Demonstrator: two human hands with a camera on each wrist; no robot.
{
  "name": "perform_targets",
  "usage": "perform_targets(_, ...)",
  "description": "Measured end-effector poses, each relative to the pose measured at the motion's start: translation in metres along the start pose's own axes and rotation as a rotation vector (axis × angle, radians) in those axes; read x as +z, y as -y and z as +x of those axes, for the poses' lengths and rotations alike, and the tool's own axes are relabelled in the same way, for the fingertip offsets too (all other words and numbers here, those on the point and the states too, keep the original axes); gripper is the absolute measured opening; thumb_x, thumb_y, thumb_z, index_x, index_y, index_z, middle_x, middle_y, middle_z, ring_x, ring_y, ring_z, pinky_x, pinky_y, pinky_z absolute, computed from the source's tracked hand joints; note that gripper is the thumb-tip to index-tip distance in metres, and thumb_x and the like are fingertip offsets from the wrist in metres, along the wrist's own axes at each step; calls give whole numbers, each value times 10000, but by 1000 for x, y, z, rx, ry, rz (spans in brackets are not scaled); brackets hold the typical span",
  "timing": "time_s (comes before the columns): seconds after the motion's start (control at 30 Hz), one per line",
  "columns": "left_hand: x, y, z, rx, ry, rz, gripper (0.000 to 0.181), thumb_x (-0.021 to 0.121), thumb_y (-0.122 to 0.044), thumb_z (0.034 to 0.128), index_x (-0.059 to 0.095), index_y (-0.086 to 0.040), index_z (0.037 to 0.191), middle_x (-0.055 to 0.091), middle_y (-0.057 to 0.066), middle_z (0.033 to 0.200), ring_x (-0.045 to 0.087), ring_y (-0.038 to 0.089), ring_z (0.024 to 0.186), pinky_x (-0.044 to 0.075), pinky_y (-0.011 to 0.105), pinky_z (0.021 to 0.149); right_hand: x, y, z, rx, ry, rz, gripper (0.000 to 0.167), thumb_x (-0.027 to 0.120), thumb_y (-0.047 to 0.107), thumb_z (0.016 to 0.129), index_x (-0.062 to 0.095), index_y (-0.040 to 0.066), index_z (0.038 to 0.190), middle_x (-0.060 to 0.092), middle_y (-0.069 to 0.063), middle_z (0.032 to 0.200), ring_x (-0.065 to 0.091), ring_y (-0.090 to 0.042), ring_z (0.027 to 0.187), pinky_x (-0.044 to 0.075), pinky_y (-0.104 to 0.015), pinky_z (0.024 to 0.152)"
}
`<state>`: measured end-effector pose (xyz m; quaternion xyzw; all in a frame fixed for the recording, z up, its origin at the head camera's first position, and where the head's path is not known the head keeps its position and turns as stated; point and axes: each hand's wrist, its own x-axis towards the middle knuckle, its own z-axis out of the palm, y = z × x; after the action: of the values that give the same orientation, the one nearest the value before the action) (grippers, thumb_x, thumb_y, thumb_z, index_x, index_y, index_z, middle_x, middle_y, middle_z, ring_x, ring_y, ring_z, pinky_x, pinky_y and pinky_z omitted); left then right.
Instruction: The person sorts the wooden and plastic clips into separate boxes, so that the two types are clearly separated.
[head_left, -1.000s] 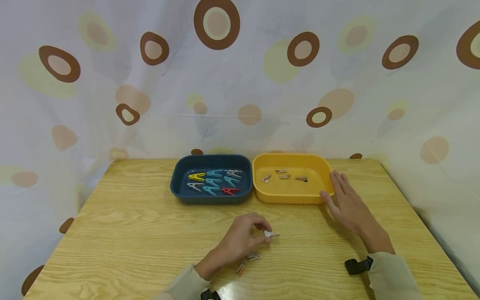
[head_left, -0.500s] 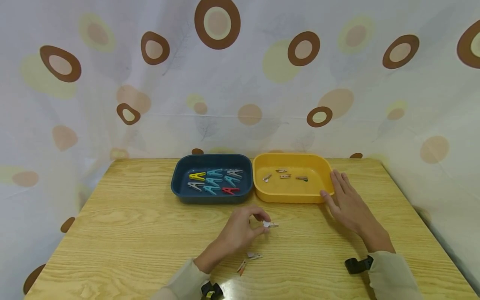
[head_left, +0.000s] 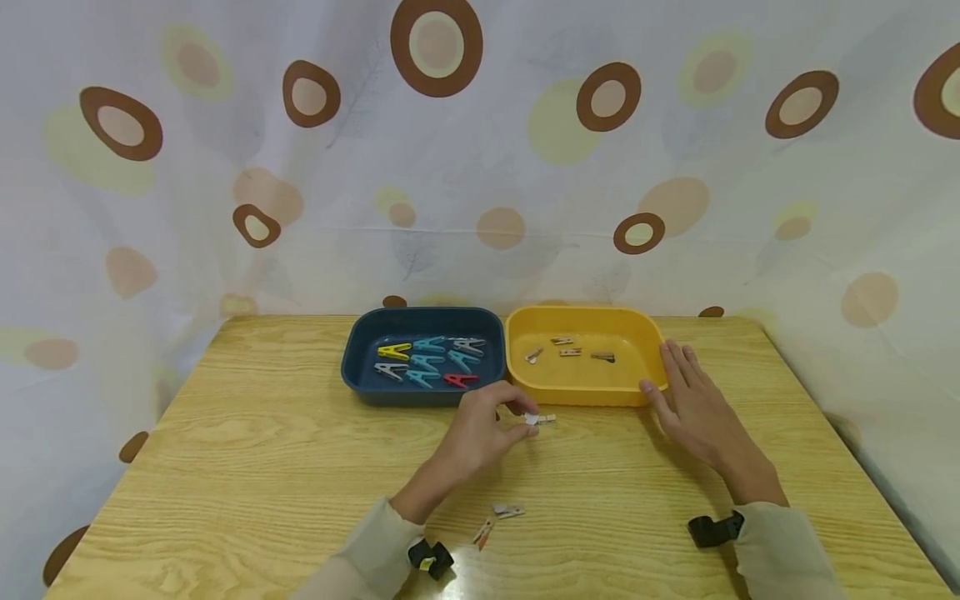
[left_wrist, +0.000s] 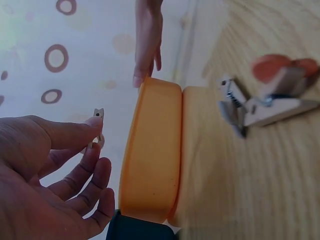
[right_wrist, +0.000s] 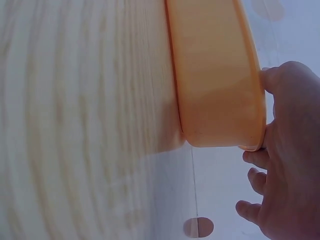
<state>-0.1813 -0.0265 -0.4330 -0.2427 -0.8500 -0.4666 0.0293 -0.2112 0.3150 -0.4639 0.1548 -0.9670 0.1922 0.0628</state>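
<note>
Between thumb and fingertips, my left hand [head_left: 480, 429] pinches a small wooden clothespin [head_left: 546, 419] with a white decoration, held above the table in front of the two trays. The left wrist view shows the same clothespin [left_wrist: 98, 116] pinched upright in that frame. At the right end of the yellow tray [head_left: 585, 397], my right hand [head_left: 697, 408] rests its thumb and fingers against the rim, fingers mostly straight. Several small wooden clothespins [head_left: 570, 352] lie inside that tray. Two more wooden clothespins, one with a white piece [head_left: 509, 511] and one with an orange piece [head_left: 483, 533], lie on the table.
A dark blue tray [head_left: 423, 400] stands against the yellow one's left side. It holds several plastic clothespins, among them a yellow one [head_left: 393, 352] and a red one [head_left: 461, 381]. A patterned curtain [head_left: 495, 167] hangs behind the wooden table [head_left: 262, 467].
My left hand has moved away from the two loose clothespins toward the trays, carrying the pinched clothespin. My right hand has stayed at the yellow tray's rim.
</note>
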Motion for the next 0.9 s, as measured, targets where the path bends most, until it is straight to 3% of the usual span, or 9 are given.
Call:
perform_targets(0.33,-2,-3,25,1,-45,-38,154,827,-75,874,766,-111,1011,708,-10,982,661,256,937,534,296,756,0,3,-1,1,-10,-14,765,371,429,1115,73,-72,1611,67,-285,1677,4,-452,1548,87,-624,1213)
perform_targets(0.7,-2,-7,61,-24,-39,-7,141,798,-118,913,757,-118,1047,696,-30,1006,631,206,989,527,268,806,1,0,-1,2,-3,-9,767,368,434,1114,66,-64,1614,55,-276,1680,-10,-442,1550,82,-622,1214)
perform_targets(0.9,2,-10,80,-28,-25,-12,147,790,-101,917,765,-81,1060,705,-1,1003,646,258,1012,533,271,830,0,-1,0,7,1,-4,771,368,438,1113,58,-58,1616,39,-268,1683,-19,-436,1551,67,-610,1220)
